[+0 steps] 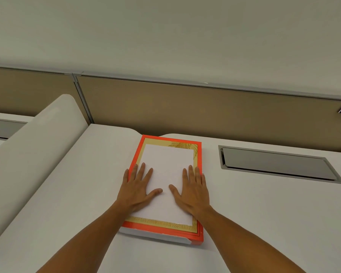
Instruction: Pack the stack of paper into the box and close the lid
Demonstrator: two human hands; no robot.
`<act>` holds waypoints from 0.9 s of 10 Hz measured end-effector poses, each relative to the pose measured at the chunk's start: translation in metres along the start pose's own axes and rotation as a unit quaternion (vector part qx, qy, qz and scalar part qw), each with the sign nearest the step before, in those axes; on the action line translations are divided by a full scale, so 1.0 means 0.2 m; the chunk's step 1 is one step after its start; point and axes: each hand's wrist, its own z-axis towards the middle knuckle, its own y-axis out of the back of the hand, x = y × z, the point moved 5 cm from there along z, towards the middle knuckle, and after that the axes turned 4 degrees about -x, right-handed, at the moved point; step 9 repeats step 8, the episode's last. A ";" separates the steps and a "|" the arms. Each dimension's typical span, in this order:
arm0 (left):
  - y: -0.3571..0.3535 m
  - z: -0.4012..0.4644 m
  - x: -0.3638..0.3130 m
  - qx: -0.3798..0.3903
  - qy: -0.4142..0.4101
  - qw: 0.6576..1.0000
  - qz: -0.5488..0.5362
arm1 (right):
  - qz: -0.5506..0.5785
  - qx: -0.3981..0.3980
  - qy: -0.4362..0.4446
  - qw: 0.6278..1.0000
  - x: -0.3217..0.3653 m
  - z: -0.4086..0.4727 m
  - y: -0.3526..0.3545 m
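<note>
A flat orange box (198, 154) with a gold patterned inner border lies on the white desk, its long side running away from me. A stack of white paper (166, 160) sits inside it, within the gold border. My left hand (137, 189) lies flat on the paper's left side, its fingers spread, the outer ones over the orange rim. My right hand (193, 192) lies flat on the paper's right side, fingers spread too. Neither hand grips anything. No separate lid is visible.
A white desk (264, 213) carries the box. A grey recessed cable hatch (278, 164) sits to the right of the box. A tan partition (205, 111) runs along the back. A white curved panel (37, 144) rises at the left.
</note>
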 end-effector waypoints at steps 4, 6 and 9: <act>-0.07 0.01 0.01 0.010 0.005 1.000 0.015 | -0.018 0.006 -0.001 1.000 0.00 0.00 -0.02; -0.01 0.02 -0.02 0.078 0.024 0.996 0.025 | -0.041 0.090 0.032 0.995 -0.03 0.01 0.03; 0.15 -0.02 -0.11 0.075 0.028 0.996 0.028 | -0.027 0.107 0.055 0.992 -0.06 -0.06 0.21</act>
